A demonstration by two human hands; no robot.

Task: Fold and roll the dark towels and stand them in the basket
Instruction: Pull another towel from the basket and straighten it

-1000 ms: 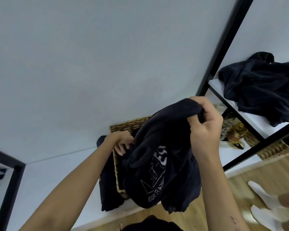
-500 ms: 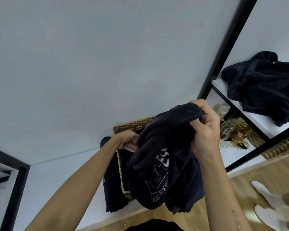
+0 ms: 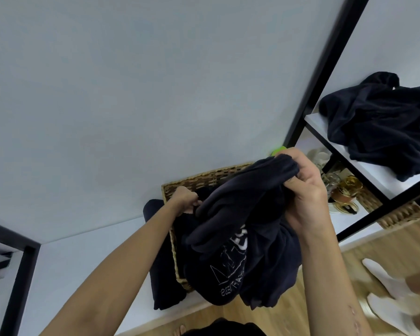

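Holding a dark towel bunched above the basket, white print facing me. My right hand is gripping its top edge, fingers curled; my left hand is pinching a fold over the basket's far-left corner. Another towel is lying just left of the basket; a heap is sitting on the shelf right of it.

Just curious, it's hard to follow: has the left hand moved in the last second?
Cannot tell for sure. The left hand holds cloth at the near rim of the basket, just as before; it only shifts in the picture with the basket, so the camera moved.
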